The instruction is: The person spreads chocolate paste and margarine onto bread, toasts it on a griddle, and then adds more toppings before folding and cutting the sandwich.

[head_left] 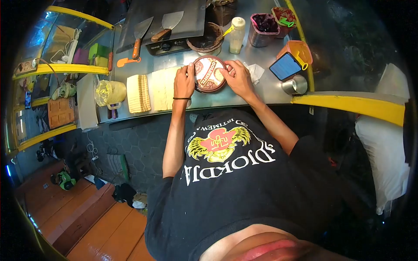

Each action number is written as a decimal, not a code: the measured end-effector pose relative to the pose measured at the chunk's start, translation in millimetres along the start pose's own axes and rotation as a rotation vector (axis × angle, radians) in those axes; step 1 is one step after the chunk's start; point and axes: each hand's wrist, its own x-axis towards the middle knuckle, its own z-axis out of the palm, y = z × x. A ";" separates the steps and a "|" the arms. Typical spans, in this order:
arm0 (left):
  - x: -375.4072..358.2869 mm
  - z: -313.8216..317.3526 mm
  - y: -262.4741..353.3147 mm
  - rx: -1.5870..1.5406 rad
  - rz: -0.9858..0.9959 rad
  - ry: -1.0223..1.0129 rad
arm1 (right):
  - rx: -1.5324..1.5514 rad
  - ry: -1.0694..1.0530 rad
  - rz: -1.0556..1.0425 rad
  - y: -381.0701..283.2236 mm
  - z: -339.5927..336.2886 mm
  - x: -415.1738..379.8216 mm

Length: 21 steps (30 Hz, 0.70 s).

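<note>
Between my two hands is a round brown tub [209, 74] with a printed lid, sitting at the front of the metal counter. My left hand [184, 81], with a dark band on its wrist, is closed against the tub's left side. On the opposite side my right hand [238, 78] grips the rim, thumb near the lid's edge. Left of the tub lie pale bread slabs [163, 89] and a ridged, browned bread piece [138, 93]. A crumpled white tissue [255, 73] rests just beyond my right hand.
A griddle [183, 17] at the back carries two scrapers [141, 32]. Around it stand a brown-smeared bowl [204, 42], a squeeze bottle [237, 35] and a dark-filled container [264, 29]. Rightward are a phone [285, 66] and metal cup [296, 85]; leftward, a yellow-smeared tub [110, 92].
</note>
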 end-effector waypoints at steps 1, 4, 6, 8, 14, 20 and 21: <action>-0.5 0.9 -2.1 -0.002 0.017 0.024 | -0.088 0.025 -0.036 -6.5 0.3 1.3; -0.4 5.2 -2.7 -0.056 0.035 0.086 | -0.079 0.098 -0.122 -7.2 5.6 2.0; 1.1 5.5 -2.1 -0.043 0.007 0.060 | -0.152 0.136 -0.191 -4.8 6.1 0.3; 3.3 4.3 -0.6 -0.027 -0.021 0.042 | -0.221 0.170 -0.266 -5.3 6.9 -0.6; 3.0 0.3 1.0 -0.025 0.019 0.021 | -0.151 0.190 -0.273 -21.1 4.4 -7.4; 3.6 0.6 -4.0 -0.067 0.067 0.029 | -0.193 0.116 -0.220 -2.8 5.6 0.8; 3.9 0.6 -4.8 -0.049 0.075 0.025 | -0.131 0.062 -0.136 -3.0 2.9 1.6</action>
